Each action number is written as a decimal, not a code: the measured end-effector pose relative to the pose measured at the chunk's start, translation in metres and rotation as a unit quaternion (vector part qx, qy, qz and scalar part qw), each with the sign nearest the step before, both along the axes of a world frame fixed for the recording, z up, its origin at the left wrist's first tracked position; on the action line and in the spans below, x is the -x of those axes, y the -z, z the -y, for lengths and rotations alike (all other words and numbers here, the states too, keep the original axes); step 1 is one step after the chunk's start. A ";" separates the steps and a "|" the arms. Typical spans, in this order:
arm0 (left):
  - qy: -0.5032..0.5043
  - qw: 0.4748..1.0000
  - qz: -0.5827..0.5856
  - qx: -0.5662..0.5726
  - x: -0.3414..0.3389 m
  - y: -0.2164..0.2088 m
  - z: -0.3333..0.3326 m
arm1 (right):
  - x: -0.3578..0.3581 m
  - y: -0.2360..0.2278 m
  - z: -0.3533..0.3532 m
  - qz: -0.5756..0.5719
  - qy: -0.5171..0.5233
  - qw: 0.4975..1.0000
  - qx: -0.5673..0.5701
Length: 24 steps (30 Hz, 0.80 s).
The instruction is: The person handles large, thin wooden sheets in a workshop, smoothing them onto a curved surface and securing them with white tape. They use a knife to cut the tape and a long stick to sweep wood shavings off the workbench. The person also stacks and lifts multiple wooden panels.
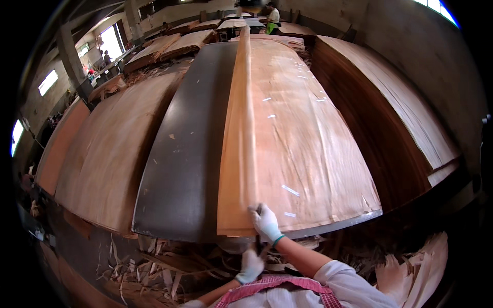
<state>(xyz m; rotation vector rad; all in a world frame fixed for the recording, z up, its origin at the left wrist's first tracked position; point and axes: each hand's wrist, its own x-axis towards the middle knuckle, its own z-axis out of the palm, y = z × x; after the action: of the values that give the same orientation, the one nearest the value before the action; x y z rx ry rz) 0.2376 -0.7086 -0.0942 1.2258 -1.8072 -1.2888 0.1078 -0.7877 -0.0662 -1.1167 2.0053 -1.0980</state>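
Note:
A long veneer sheet [313, 138] lies in front of me, dotted with short white tape strips [290, 190]. Along its left side a raised edge [250, 133] stands up and runs away from me, beside a narrower, more orange veneer strip [233, 169]. My right hand [266, 223], in a white glove with a green cuff, is closed on the near end of that raised edge. Lower and closer to my body, my gloved left hand [250, 266] is closed around something slim and dark, mostly hidden, that I cannot make out.
A dark grey tabletop [179, 149] shows left of the veneer. Tall veneer stacks flank it on the left [115, 154] and right [390, 102]. Veneer scraps [169, 272] litter the floor by me. A person [272, 19] stands far off among more stacks.

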 end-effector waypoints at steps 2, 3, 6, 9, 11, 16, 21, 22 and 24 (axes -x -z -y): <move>0.016 0.981 -0.036 -0.190 0.064 -0.051 -0.034 | 0.039 0.002 -0.030 -0.005 0.088 0.996 -0.012; 0.066 0.986 -0.016 -0.154 0.082 -0.026 -0.047 | 0.065 0.007 -0.043 0.019 0.097 0.995 0.034; 0.235 0.923 -0.225 -0.207 0.181 -0.049 -0.082 | 0.201 0.018 -0.069 0.285 0.064 0.939 0.180; 0.413 0.864 -0.218 -0.189 0.270 -0.077 -0.109 | 0.424 -0.001 -0.108 0.293 -0.118 0.916 0.248; 0.395 0.861 -0.182 -0.265 0.286 -0.086 -0.117 | 0.494 -0.064 -0.142 0.101 -0.042 0.962 0.252; 0.231 0.818 -0.254 -0.462 0.302 -0.010 -0.123 | 0.591 -0.193 -0.240 0.141 0.081 0.979 0.124; 0.147 0.679 -0.553 -0.460 0.368 -0.010 -0.135 | 0.735 -0.203 -0.315 0.055 0.103 0.985 0.126; 0.102 0.679 -0.578 -0.441 0.389 -0.026 -0.139 | 0.761 -0.206 -0.330 0.062 0.119 0.986 0.100; -0.024 0.673 -0.592 -0.444 0.430 -0.063 -0.140 | 0.792 -0.218 -0.348 0.052 0.154 0.986 0.032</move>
<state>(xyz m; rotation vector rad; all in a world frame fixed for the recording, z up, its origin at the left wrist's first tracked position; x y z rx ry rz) -0.1927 -0.5689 -0.0315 0.4333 -0.1384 -2.2513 -0.6847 -0.4396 0.1518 -0.7761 2.1178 -1.3534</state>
